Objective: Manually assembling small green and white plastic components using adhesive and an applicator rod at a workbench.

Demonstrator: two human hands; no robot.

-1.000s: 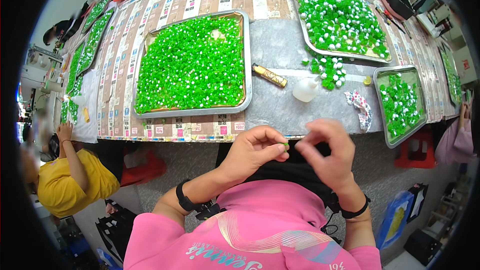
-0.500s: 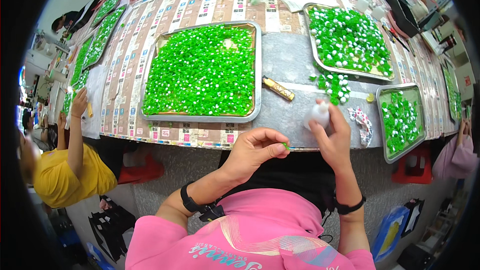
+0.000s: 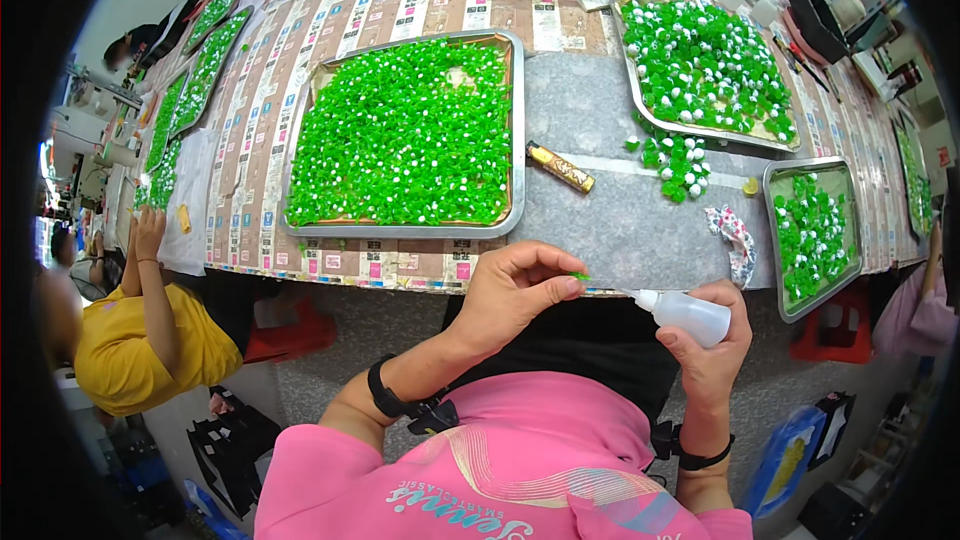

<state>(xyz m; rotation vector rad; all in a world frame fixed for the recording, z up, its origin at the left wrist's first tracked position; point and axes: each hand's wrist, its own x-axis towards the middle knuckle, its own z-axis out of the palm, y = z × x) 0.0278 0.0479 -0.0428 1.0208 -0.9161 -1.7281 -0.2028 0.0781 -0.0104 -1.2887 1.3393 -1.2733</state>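
Between thumb and forefinger, my left hand (image 3: 513, 292) pinches a small green piece (image 3: 580, 276). My right hand (image 3: 717, 345) is wrapped round a white squeeze bottle (image 3: 694, 318), tipped on its side, its thin nozzle pointing left toward that piece. Both hands are over the table's near edge. Beyond them lies a grey cloth (image 3: 620, 230), with a loose heap of green pieces with white balls (image 3: 680, 166) on it. A large metal tray (image 3: 518, 140) packed with green and white pieces stands to the left.
A second tray (image 3: 640, 100) of green pieces with white balls stands far right, a smaller tray (image 3: 853, 230) nearer. A gold-and-black tube (image 3: 560, 168) and a crumpled patterned cloth (image 3: 733, 243) lie on the grey cloth. A person in yellow (image 3: 150, 345) works at the left.
My right hand has moved right and nearer, and the bottle has gone from upright to lying sideways, nozzle toward the left hand. The left hand still pinches the green piece.
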